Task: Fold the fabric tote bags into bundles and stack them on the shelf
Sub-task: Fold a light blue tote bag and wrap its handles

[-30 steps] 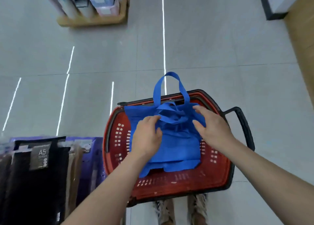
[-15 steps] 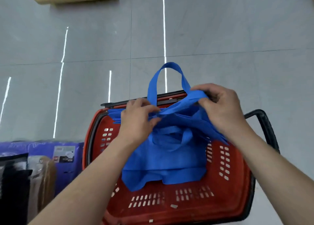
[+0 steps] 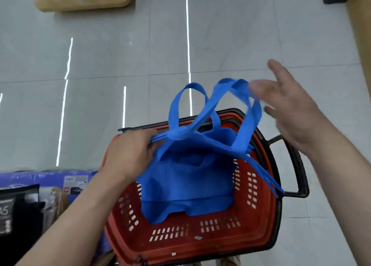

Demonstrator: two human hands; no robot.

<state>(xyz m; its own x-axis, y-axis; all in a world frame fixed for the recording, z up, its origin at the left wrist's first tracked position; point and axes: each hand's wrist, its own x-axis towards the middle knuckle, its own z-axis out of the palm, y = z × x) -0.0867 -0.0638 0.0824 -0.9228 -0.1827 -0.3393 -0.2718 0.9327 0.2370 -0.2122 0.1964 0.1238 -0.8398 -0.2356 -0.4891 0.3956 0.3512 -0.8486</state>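
A blue fabric tote bag (image 3: 188, 177) hangs over a red plastic shopping basket (image 3: 192, 237) on the floor below me. My left hand (image 3: 128, 155) grips the bag's top edge at its left corner. The two blue handles (image 3: 218, 109) loop up above the basket's far rim. My right hand (image 3: 289, 105) is raised to the right of the handles, blurred, fingers spread and holding nothing; its fingertips are close to the right handle loop. Whether more bags lie under the held one is hidden.
The basket has a black rim and a black pull handle (image 3: 295, 161) on its right. Purple and black packaged goods (image 3: 40, 195) lie at lower left. A wooden display base (image 3: 84, 2) stands far left on the grey tiled floor. Feet show under the basket.
My right hand has let go of the bag's top edge and swung up to the right, open. The handles now stand up freely. The left hand keeps its grip.
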